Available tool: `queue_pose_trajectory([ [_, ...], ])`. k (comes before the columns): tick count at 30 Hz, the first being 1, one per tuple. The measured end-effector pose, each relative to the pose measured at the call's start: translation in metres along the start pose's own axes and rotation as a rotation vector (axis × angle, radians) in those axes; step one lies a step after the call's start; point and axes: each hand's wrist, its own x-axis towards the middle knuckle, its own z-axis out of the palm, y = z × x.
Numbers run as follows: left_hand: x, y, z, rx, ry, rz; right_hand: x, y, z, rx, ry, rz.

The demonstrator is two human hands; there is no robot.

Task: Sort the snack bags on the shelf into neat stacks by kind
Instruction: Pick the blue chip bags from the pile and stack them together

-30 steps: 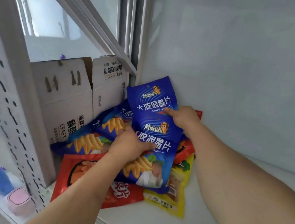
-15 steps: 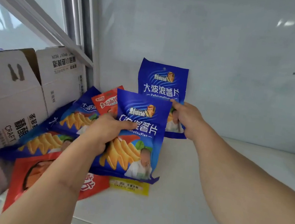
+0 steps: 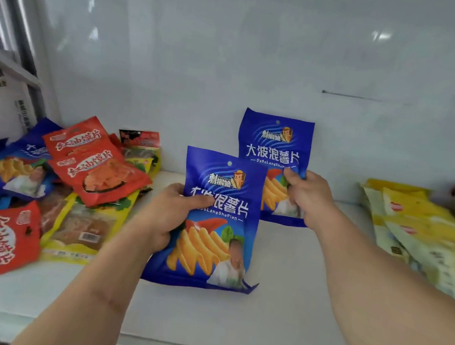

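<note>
While the right hand (image 3: pixel 309 197) pinches the rear blue chip bag (image 3: pixel 274 149) upright against the back wall at 12 o'clock on the shelf (image 3: pixel 274 310), the left hand (image 3: pixel 169 212) grips a matching front blue bag (image 3: pixel 214 229) by its left edge. Good practice: align edges and lay both flat together, well clear of the mixed pile (image 3: pixel 79 180) at 9 o'clock and the yellow bags (image 3: pixel 421 237) at 3 o'clock.

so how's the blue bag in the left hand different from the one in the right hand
The left bag sits nearer the camera and lower; the right bag stands upright further back by the wall. The left bag overlaps the right bag's lower left corner. The left hand grips its bag at the left edge, the right hand at the lower right. Both carry the same blue print.
</note>
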Motion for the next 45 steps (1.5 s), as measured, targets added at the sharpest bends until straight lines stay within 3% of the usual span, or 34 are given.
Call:
queue_pose_trajectory([
  [7,-0.004,-0.035,0.082,-0.023,0.051,-0.02,0.025,0.061,-0.078,-0.166,0.11,0.031],
  [18,0.015,-0.043,0.117,0.026,0.059,-0.052,0.054,0.092,-0.098,-0.385,0.112,0.002],
  [29,0.035,-0.05,0.158,0.091,0.037,-0.04,0.052,0.073,-0.104,-0.312,0.155,0.088],
  [36,0.046,-0.059,0.191,0.303,0.209,0.117,0.029,0.068,-0.117,-0.159,0.047,0.135],
  [39,0.048,-0.061,0.199,0.362,0.239,0.156,0.025,0.076,-0.117,-0.045,0.046,0.103],
  [45,0.052,-0.06,0.21,0.522,0.297,0.192,0.034,0.087,-0.113,-0.087,0.104,0.056],
])
